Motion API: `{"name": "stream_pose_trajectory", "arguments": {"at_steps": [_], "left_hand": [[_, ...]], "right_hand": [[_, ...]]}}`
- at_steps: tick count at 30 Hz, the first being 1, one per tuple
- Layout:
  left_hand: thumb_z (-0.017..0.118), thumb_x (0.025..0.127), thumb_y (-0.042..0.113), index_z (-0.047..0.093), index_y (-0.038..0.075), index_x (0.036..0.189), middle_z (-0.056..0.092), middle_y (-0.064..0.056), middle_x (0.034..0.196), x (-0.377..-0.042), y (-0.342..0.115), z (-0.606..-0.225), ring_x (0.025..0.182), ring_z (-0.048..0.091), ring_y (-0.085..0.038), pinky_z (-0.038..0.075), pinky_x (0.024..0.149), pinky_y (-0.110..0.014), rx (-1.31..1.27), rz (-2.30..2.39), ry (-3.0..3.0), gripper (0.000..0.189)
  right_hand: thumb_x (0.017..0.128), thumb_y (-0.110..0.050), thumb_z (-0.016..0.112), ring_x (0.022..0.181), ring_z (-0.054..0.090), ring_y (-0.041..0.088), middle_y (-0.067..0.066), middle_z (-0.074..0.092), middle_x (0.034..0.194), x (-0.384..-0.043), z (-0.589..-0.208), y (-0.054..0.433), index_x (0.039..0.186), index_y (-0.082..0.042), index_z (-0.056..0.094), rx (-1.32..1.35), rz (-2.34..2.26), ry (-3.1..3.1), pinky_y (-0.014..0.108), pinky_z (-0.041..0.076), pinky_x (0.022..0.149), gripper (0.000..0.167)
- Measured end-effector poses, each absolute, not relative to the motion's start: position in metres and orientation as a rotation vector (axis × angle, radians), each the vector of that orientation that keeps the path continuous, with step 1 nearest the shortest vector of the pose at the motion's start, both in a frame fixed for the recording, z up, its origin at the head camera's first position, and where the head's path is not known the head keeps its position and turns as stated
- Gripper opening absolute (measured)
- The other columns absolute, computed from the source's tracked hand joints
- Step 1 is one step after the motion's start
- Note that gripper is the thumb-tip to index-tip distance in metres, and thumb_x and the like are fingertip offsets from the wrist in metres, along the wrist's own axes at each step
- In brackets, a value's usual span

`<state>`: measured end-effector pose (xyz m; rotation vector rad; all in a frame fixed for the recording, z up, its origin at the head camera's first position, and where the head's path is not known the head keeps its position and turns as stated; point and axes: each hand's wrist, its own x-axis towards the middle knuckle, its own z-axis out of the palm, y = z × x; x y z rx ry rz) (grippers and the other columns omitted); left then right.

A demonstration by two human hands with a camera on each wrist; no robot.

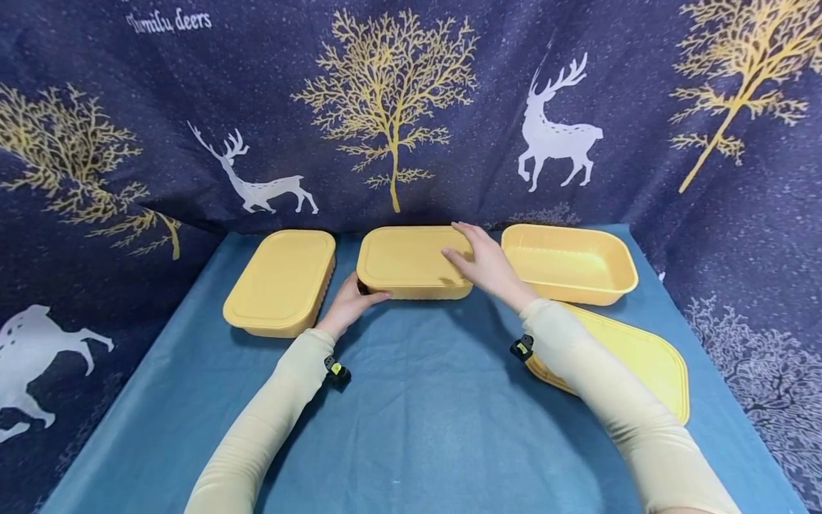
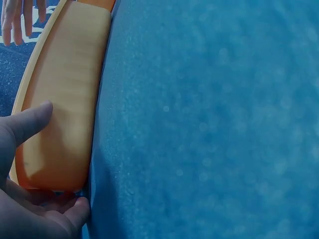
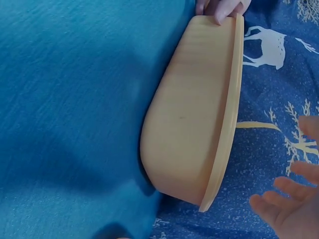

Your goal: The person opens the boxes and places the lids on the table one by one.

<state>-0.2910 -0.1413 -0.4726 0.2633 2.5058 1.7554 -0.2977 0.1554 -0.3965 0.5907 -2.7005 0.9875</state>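
A yellow plastic food container [image 1: 411, 258] with its lid on stands in the middle, by the fabric backdrop. My left hand [image 1: 347, 305] holds its front left corner; in the left wrist view the thumb [image 2: 32, 124] lies on the front wall and the other fingers [image 2: 75, 213] bend against the end. Over the lid's right end is my right hand [image 1: 486, 265], fingers spread. The right wrist view shows this right hand [image 3: 291, 204] apart from the container's rim, holding nothing.
Another lidded yellow container [image 1: 282, 278] stands at the left. At the right is a lidless yellow container [image 1: 565, 260], nothing visible inside. A loose yellow lid [image 1: 642, 350] lies before it, partly hidden under my right forearm. A blue cloth [image 1: 411, 414] covers the table.
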Motion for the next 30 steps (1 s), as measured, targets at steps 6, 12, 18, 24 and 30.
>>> {"name": "stream_pose_trajectory", "arguments": {"at_steps": [6,12,18,24,30], "left_hand": [[0.079,0.089,0.017,0.043,0.006,0.144,0.054,-0.015,0.133,-0.288,-0.141,-0.47,0.115,0.053,-0.028,0.044,0.094,-0.04,0.245,1.741,2.515,0.067],[0.079,0.09,0.018,0.042,0.007,0.145,0.054,-0.015,0.131,-0.287,-0.141,-0.47,0.114,0.054,-0.028,0.045,0.092,-0.039,0.229,1.744,2.501,0.067],[0.079,0.089,0.019,0.04,0.005,0.146,0.052,-0.015,0.135,-0.287,-0.14,-0.468,0.117,0.052,-0.028,0.044,0.095,-0.041,0.2,1.709,2.532,0.07],[0.079,0.089,0.019,0.039,0.006,0.148,0.051,-0.015,0.139,-0.289,-0.14,-0.469,0.121,0.05,-0.027,0.042,0.1,-0.042,0.193,1.716,2.526,0.073],[0.079,0.09,0.021,0.039,0.007,0.148,0.051,-0.014,0.138,-0.29,-0.142,-0.472,0.12,0.051,-0.027,0.043,0.097,-0.041,0.199,1.726,2.502,0.072]], "right_hand": [[0.095,-0.053,0.065,0.144,0.036,0.035,0.015,0.036,0.159,-0.294,-0.401,0.156,0.156,-0.008,0.038,0.685,0.921,-2.754,0.052,0.032,0.114,0.08],[0.092,-0.053,0.069,0.145,0.033,0.039,0.018,0.032,0.16,-0.29,-0.411,0.159,0.155,-0.005,0.038,0.787,0.827,-2.816,0.054,0.031,0.115,0.085],[0.092,-0.05,0.072,0.145,0.033,0.038,0.019,0.033,0.16,-0.287,-0.425,0.162,0.154,-0.004,0.041,0.848,0.74,-2.807,0.054,0.034,0.113,0.083],[0.091,-0.046,0.074,0.142,0.039,0.038,0.02,0.04,0.155,-0.289,-0.437,0.16,0.149,-0.003,0.047,0.909,0.595,-2.736,0.05,0.035,0.113,0.077],[0.093,-0.035,0.075,0.14,0.041,0.04,0.021,0.046,0.151,-0.29,-0.443,0.156,0.145,-0.005,0.053,0.923,0.539,-2.698,0.058,0.028,0.115,0.064]]}}
